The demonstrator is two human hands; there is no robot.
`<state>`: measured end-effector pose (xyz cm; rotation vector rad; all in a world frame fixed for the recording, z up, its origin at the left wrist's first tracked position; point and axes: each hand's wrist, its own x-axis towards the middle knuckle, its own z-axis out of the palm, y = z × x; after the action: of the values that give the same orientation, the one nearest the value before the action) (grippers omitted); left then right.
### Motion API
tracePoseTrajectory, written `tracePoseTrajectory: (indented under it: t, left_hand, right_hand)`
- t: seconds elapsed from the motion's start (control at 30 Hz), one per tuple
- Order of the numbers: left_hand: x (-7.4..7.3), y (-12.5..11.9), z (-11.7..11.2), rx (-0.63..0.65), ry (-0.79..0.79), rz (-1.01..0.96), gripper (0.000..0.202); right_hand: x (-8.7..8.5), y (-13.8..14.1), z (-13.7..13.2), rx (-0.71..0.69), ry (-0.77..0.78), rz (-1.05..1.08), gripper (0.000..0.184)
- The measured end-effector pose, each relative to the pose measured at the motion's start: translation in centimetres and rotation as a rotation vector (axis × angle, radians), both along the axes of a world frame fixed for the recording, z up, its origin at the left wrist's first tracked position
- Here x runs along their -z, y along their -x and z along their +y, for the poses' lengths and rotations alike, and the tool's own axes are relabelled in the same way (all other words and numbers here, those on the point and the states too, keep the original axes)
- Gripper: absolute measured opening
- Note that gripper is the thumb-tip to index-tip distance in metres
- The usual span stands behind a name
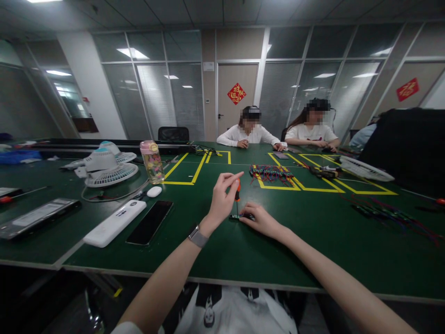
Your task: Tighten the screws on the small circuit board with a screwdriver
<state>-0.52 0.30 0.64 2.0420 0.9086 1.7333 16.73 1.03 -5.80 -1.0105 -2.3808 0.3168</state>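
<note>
My left hand (222,197) is closed around a small screwdriver with an orange-and-black handle (237,191), held upright with its tip down on a small dark part (236,216) on the green table (243,260). A grey watch sits on that wrist. My right hand (260,220) rests on the table just to the right, its fingers pressed on the same small part. A bundle of coloured wires (271,174) lies beyond my hands inside a yellow taped box.
To the left lie a black phone (150,222), a white power bank (114,222), a white mouse (154,191), a pink-capped bottle (152,161) and two white fans (106,167). Two people sit across the table. More wires (392,214) lie at the right.
</note>
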Motion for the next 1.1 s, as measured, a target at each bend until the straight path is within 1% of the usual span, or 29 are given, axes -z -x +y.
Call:
tracePoseTrajectory:
  t: [0.07,0.13,0.3,0.33,0.47,0.5,0.63,0.7,0.8,0.83,0.87,0.97,1.0,1.03,1.1]
  left_hand:
    - [0.11,0.01,0.14,0.060,0.013,-0.011,0.032]
    - [0.19,-0.01,0.25,0.098,0.021,-0.033,0.032]
    - [0.16,-0.08,0.19,0.011,-0.004,-0.027,0.024]
    - [0.15,-0.08,0.18,0.015,-0.002,-0.022,0.025]
    - [0.18,-0.08,0.20,0.112,0.030,-0.036,0.032]
    - [0.18,-0.06,0.20,0.105,0.030,-0.038,0.030]
    - [0.16,0.02,0.16,-0.004,0.005,-0.014,0.024]
    - [0.19,0.02,0.21,0.023,0.011,-0.015,0.028]
    - [0.27,-0.07,0.28,0.138,0.046,-0.037,0.034]
    - [0.29,-0.10,0.28,0.149,0.050,-0.040,0.034]
    - [0.28,-0.12,0.25,0.132,0.046,-0.039,0.032]
    - [0.20,-0.10,0.15,0.015,0.020,-0.018,0.025]
    - [0.17,-0.08,0.14,0.003,0.020,-0.013,0.025]
    - [0.15,-0.05,0.14,0.016,0.029,-0.014,0.027]
    - [0.13,-0.02,0.20,0.092,0.058,-0.027,0.032]
  right_hand:
    - [0.05,-0.03,0.02,0.000,0.000,0.001,0.009]
    - [0.10,-0.05,0.05,-0.001,0.000,0.003,0.009]
    - [0.12,-0.05,0.07,0.005,-0.001,0.017,0.007]
    - [0.11,-0.05,0.06,0.006,0.000,0.018,0.007]
    - [0.10,-0.07,0.05,-0.001,0.003,0.014,0.005]
    - [0.11,-0.07,0.06,-0.004,0.002,0.013,0.005]
    - [0.15,-0.05,0.13,0.003,0.001,0.007,0.006]
    - [0.13,-0.05,0.11,0.003,0.005,0.007,0.006]
    - [0.07,-0.05,0.04,-0.003,0.014,0.007,0.008]
    - [0.06,-0.05,0.02,-0.002,0.015,0.005,0.008]
    - [0.05,-0.05,0.00,-0.002,0.014,0.004,0.009]
    - [0.08,-0.07,0.02,-0.001,0.008,0.006,0.009]
    - [0.10,-0.09,0.05,-0.002,0.008,0.006,0.009]
    - [0.13,-0.11,0.07,-0.003,0.007,0.005,0.009]
    - [0.17,-0.14,0.12,-0.005,0.008,0.000,0.010]
